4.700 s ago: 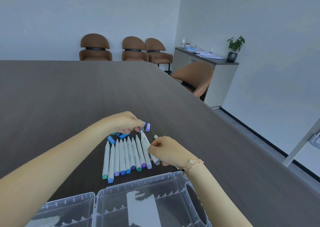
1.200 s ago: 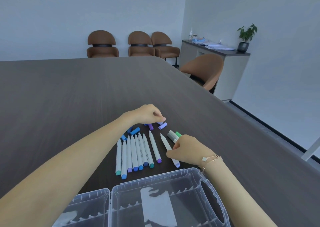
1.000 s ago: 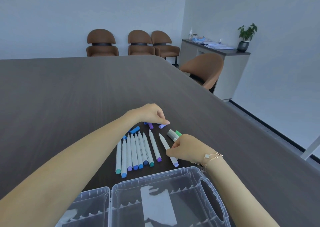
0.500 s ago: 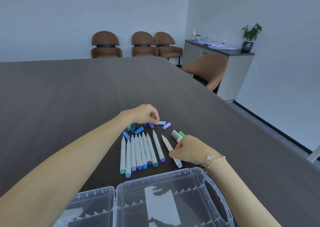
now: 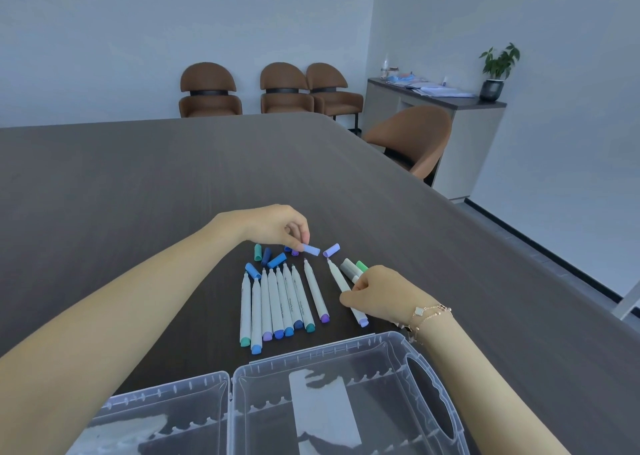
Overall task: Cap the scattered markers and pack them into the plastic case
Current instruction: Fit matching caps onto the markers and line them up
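Dark wood-grain surface (image 5: 145,191) fills most of the view, with pale walls behind it. Three brown chairs (image 5: 270,89) stand along the far wall, a fourth chair (image 5: 414,139) sits at the right edge of the surface, and beyond it a low cabinet (image 5: 464,132) carries papers and a potted plant (image 5: 497,70).

Seven uncapped markers (image 5: 277,304) lie side by side in a row, coloured ends toward the person, and an eighth with a purple end lies just to their right. Faint printed writing runs along some barrels but is too small to read. Loose caps (image 5: 268,258) in blue and teal lie just beyond the tips.

The left hand (image 5: 273,227) pinches a light-blue cap (image 5: 310,248) between thumb and fingertips, low over the surface, with a lilac cap (image 5: 331,249) lying just to its right. The right hand (image 5: 377,293), wearing a thin bracelet (image 5: 427,316), grips a white marker (image 5: 341,281) with a lilac end, its bare tip pointing toward the caps. Two further markers (image 5: 353,269), grey and green capped, lie just beyond that hand, partly hidden by it.

Nearest the person, the clear plastic case (image 5: 391,350) lies open with its lid (image 5: 166,392) to the left; a white label (image 5: 322,413) in it shows no legible text.
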Tool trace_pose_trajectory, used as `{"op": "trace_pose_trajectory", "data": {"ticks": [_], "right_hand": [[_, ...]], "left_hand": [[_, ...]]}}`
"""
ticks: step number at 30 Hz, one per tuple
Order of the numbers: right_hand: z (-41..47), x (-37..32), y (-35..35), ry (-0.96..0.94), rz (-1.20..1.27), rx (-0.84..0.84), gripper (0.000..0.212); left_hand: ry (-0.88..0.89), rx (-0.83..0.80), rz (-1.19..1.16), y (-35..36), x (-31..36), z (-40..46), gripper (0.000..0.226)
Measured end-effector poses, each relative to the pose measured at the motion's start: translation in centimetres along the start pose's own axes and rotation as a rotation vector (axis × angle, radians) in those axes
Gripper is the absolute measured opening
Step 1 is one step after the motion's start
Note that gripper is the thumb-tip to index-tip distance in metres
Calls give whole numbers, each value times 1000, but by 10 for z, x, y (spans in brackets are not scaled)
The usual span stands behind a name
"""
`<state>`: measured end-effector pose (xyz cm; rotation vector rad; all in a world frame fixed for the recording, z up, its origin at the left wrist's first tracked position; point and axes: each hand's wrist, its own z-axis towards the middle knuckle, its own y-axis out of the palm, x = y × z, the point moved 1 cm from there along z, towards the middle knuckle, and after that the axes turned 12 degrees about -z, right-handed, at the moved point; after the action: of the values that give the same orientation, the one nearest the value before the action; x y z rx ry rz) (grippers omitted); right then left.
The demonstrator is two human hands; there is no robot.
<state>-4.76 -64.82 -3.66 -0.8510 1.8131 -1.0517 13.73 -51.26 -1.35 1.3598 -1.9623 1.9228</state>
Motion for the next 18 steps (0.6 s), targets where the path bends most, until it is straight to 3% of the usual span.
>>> {"op": "trace_pose_trajectory", "data": {"ticks": [18], "right_hand": [[-1,1,-1,-33,48,6,32]], "left_hand": [[42,-58,65,1,12,0,9]]}}
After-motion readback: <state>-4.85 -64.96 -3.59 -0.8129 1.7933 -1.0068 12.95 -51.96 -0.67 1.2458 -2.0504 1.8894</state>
